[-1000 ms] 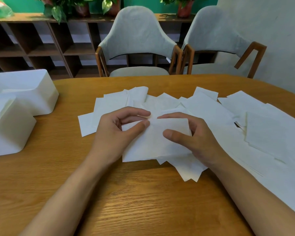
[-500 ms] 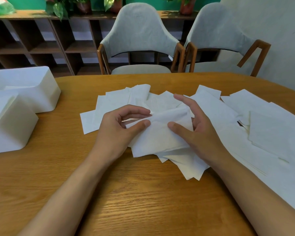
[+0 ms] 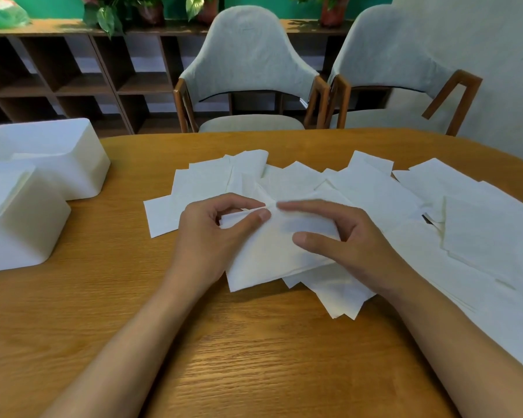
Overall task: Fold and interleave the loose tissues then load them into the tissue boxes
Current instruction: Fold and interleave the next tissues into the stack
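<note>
- Left hand (image 3: pixel 212 233) pinches the far edge of a part-folded tissue (image 3: pixel 266 260) between thumb and forefinger, the other fingers curled beneath. The right hand (image 3: pixel 354 239) arches over the same sheet, fingers nearly straight and slightly blurred, fingertips at the far edge near the left hand's pinch. Its thumb lies on the sheet, and it clasps nothing that I can make out.
- Wooden table (image 3: pixel 254 357) carries the whole job, with both forearms reaching across its near edge.
- Loose tissues (image 3: pixel 480 236) lie flat and overlapping from the middle of the table to its right edge. By my reading most of the folding is still to do.
- Two white tissue boxes stand at the left, touching, well apart from the hands: the far box (image 3: pixel 58 158) and the near box (image 3: pixel 18 227). I cannot tell if either holds tissues, so loading seems not yet begun.
- That part-folded tissue sits between the hands on a few skewed sheets (image 3: pixel 338 294). It looks doubled over but not yet creased flat. I see no neat interleaved stack, so the task appears to be at an early stage.
</note>
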`<state>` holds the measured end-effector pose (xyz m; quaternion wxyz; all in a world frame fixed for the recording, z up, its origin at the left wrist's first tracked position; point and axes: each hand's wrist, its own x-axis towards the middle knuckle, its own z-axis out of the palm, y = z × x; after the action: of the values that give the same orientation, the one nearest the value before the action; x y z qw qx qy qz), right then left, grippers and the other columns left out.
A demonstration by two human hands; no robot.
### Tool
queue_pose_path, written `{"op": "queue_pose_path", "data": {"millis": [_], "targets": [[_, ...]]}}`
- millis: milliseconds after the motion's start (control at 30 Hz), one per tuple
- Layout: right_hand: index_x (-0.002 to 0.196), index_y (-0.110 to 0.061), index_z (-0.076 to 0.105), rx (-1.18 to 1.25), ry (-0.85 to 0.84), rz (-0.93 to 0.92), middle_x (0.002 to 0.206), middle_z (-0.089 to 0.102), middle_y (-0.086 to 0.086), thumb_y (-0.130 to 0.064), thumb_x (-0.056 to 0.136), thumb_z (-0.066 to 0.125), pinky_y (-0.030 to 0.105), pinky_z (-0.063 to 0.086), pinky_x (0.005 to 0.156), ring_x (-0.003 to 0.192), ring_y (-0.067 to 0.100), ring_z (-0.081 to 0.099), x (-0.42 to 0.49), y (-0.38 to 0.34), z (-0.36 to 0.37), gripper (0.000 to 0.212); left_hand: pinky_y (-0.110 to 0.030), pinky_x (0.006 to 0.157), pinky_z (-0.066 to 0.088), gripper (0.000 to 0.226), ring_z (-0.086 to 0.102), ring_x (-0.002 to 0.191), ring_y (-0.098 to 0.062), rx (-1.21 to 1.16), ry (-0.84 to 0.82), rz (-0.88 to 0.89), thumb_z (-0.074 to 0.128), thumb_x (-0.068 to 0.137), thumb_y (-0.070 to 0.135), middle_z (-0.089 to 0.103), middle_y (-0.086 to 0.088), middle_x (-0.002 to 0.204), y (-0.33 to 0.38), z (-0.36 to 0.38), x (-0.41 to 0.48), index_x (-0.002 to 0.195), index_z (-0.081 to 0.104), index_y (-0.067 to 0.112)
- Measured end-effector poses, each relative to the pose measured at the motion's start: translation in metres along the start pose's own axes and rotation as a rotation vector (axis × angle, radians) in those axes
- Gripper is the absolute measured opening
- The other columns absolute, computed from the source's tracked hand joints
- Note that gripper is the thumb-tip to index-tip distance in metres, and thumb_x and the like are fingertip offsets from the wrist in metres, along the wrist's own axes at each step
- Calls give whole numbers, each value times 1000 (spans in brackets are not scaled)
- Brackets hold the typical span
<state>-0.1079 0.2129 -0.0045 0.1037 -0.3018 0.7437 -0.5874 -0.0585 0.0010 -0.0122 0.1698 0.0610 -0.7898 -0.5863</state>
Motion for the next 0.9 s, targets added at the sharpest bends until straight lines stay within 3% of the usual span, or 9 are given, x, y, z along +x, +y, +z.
{"op": "queue_pose_path", "data": {"millis": [67,167,300,367,500,633,733,833,900], "targets": [[109,-46,73,-70,44,36,118,61,-38,-37,88,70,7,47,85,115,-9,52,1,4,1,23,-37,74,56,8,71,88,-10,-26,6,16,83,86,34,78,9,91,1,2,-1,91,81,28],[108,-42,75,-82,124,58,118,63,-36,-26,91,72,5,44,86,115,-11,52,4,7,3,24,-15,86,45,20,62,96,9,-68,18,24,67,95,42,73,24,107,6,9,-5,107,77,29],[115,-44,70,-11,94,15,118,61,-39,-33,83,73,7,46,88,115,-11,52,1,0,5,33,-36,107,46,29,57,112,7,-117,59,-62,56,98,59,65,30,120,3,16,-9,119,67,42],[114,-45,70,-26,60,6,119,61,-40,-34,82,72,4,44,91,117,-13,51,0,-1,7,33,-34,97,51,26,61,110,-1,-171,77,-69,56,100,58,66,24,115,2,18,-10,121,64,45],[107,-40,75,-46,124,22,114,66,-36,-22,90,72,3,43,85,114,-12,54,2,4,6,24,-15,82,49,19,60,98,6,-176,40,-30,63,102,35,67,22,110,4,14,-7,121,67,36],[99,-43,76,-70,167,55,112,66,-36,-24,90,73,3,45,82,112,-11,54,5,8,-3,21,-21,68,57,16,73,84,-6,-205,-9,-40,76,93,12,79,5,95,7,6,-4,108,78,17],[101,-43,77,-104,187,64,115,67,-34,-26,90,73,-1,42,83,113,-12,54,5,7,-10,21,-34,70,57,18,70,76,-23,-192,52,1,76,93,19,71,-18,75,4,6,-4,111,76,23],[109,-34,77,-126,352,17,113,70,-30,-18,94,69,-1,39,90,113,-13,56,8,7,-24,23,-28,72,58,25,72,77,-16,-79,86,95,74,96,24,74,-1,80,-1,5,-4,120,68,27],[109,-33,76,-154,423,21,108,68,-37,-16,95,68,-4,35,88,110,-18,54,9,10,-31,24,-21,70,52,22,68,81,-12,143,-2,227,79,92,27,72,8,85,-4,7,-7,111,69,29]]}}
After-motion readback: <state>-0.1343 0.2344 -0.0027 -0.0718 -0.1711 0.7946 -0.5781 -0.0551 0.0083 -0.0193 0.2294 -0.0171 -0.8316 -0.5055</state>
